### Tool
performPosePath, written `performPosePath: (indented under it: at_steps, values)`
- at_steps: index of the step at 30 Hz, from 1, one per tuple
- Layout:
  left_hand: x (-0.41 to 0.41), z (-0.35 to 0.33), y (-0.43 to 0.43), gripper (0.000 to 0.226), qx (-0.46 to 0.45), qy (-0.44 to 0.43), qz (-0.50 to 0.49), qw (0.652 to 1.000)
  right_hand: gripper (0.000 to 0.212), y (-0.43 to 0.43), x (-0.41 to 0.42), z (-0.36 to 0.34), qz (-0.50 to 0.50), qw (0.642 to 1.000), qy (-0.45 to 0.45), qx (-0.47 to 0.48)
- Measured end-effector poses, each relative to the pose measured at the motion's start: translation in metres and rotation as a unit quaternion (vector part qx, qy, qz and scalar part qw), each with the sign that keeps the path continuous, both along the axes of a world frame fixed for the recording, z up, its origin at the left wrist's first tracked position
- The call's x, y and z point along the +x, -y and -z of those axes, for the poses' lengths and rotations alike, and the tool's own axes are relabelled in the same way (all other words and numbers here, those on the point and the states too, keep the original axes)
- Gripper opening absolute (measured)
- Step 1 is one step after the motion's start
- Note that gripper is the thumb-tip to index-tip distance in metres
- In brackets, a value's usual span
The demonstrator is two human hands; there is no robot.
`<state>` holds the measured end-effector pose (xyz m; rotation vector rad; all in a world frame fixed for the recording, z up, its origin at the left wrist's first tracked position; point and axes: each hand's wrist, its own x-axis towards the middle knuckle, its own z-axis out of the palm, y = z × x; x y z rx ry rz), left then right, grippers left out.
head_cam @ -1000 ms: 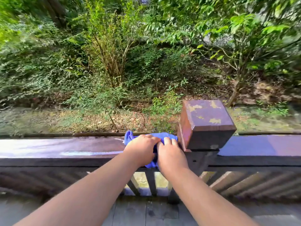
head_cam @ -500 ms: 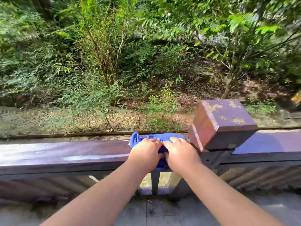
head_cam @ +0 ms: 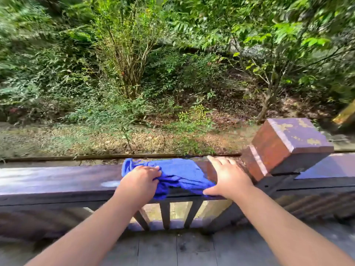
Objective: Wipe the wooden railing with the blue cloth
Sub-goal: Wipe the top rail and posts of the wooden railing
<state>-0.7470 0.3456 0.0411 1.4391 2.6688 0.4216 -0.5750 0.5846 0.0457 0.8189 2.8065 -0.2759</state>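
Observation:
The blue cloth lies spread over the top of the dark wooden railing, draping over its near edge. My left hand grips the cloth's left part, fingers curled into the fabric. My right hand lies flat on the rail just right of the cloth, fingers spread, with the thumb on the cloth's right corner.
A square reddish post cap with flaking paint rises just right of my right hand. Balusters stand below the rail, over a grey plank deck. Shrubs and leaf litter lie beyond the railing.
My hands, bunched together on the cloth beside the post, have come apart. The left hand has pulled the cloth leftward and spread it out; the right hand has opened flat on the rail.

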Motion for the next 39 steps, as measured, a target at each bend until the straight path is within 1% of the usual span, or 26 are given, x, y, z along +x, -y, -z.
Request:
performPosePath:
  at_steps: [3,5,8,10,12,13,15,17,19,24,27,30,32,34,36,39]
  values:
    - [-0.018,-0.003,0.041,0.031,0.002,0.018,-0.07,0.997,0.12,-0.003,-0.001,-0.007,-0.02,0.999,0.035,0.005]
    - [-0.031,-0.005,0.064,0.034,-0.02,0.023,-0.093,0.995,0.11,-0.003,-0.002,-0.012,-0.017,0.999,0.046,0.002]
    - [-0.043,-0.01,0.088,0.038,-0.053,0.026,-0.119,0.991,0.107,0.001,-0.006,-0.018,-0.012,0.998,0.06,0.004]
    - [-0.04,-0.012,0.094,0.047,-0.078,0.012,-0.107,0.991,0.107,0.002,-0.008,-0.02,-0.008,0.998,0.069,0.007]
    - [-0.032,-0.008,0.092,0.058,-0.104,-0.011,-0.065,0.992,0.107,0.004,-0.01,-0.021,-0.005,0.997,0.077,0.008]
    - [-0.028,-0.004,0.09,0.058,-0.112,-0.03,-0.049,0.992,0.107,0.005,-0.01,-0.022,-0.003,0.997,0.078,0.006]
    - [-0.023,0.0,0.082,0.049,-0.095,-0.06,-0.045,0.993,0.106,0.005,-0.011,-0.023,-0.001,0.997,0.079,0.0]
    - [-0.016,0.003,0.07,0.034,-0.057,-0.06,-0.039,0.996,0.105,0.004,-0.01,-0.022,-0.003,0.997,0.079,-0.004]
    - [-0.002,0.006,0.054,0.025,-0.029,-0.059,-0.014,0.998,0.104,0.004,-0.01,-0.021,-0.008,0.997,0.074,-0.004]
    - [0.051,-0.003,-0.017,0.026,0.011,-0.082,0.055,0.995,0.099,0.0,-0.004,-0.011,-0.012,0.999,0.044,0.002]
    - [0.069,-0.003,-0.059,0.012,0.034,-0.073,0.061,0.995,0.093,-0.004,-0.005,-0.006,-0.021,0.999,0.027,0.01]
    - [0.075,0.003,-0.082,0.019,0.021,-0.085,0.058,0.994,0.093,-0.005,-0.008,0.0,-0.017,0.999,0.042,0.006]
    - [0.073,0.009,-0.081,0.02,0.012,-0.093,0.072,0.993,0.093,-0.002,-0.012,0.002,-0.005,0.999,0.051,0.013]
    - [0.066,0.015,-0.068,0.019,0.031,-0.087,0.078,0.993,0.096,0.003,-0.019,0.001,0.004,0.998,0.056,0.009]
    - [0.053,0.018,-0.046,0.017,0.055,-0.077,0.064,0.993,0.103,0.013,-0.031,-0.003,-0.012,0.998,0.057,-0.005]
    - [0.03,0.017,-0.01,0.021,0.06,-0.061,0.031,0.996,0.108,0.038,-0.05,-0.004,-0.05,0.998,0.045,-0.019]
